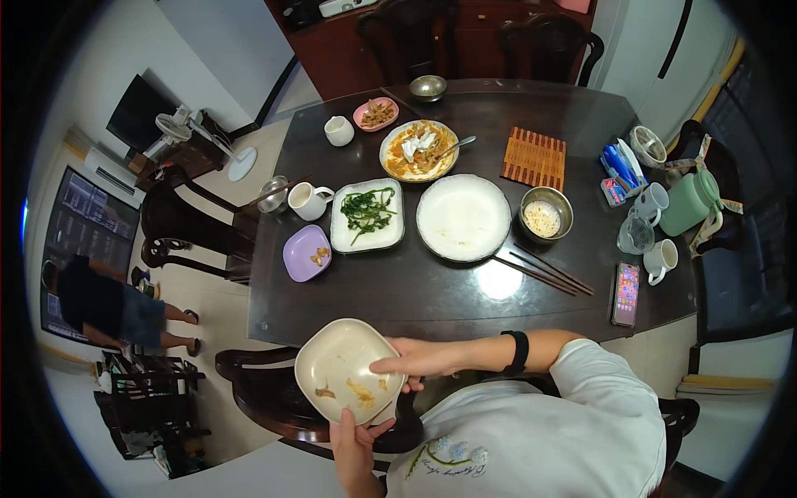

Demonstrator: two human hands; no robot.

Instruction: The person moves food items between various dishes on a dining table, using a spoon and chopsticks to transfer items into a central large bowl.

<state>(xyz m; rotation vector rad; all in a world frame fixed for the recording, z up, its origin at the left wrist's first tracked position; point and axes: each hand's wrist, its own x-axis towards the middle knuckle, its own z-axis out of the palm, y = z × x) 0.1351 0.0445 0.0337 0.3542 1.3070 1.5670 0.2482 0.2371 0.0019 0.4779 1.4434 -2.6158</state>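
Both of my hands hold a cream-coloured, rounded-square dish (336,353) with a few yellowish food scraps in it, over a chair beyond the table's near edge. My left hand (357,440) grips its near edge from below, fingers partly behind it. On the dish's right side, my right hand (411,361) has its thumb over the rim and its other fingers underneath. On the table nearby stand a small purple dish (297,253) with scraps, a square white plate (342,236) of green vegetables, and a large round white plate (461,216) with little on it.
A metal bowl of rice (544,217), chopsticks (540,274), a slatted wooden mat (534,158), a phone (626,295), cups and a green jug (685,203) stand to the right. Farther back is a plate of food with a spoon (423,149). Another person (124,307) stands at the left.
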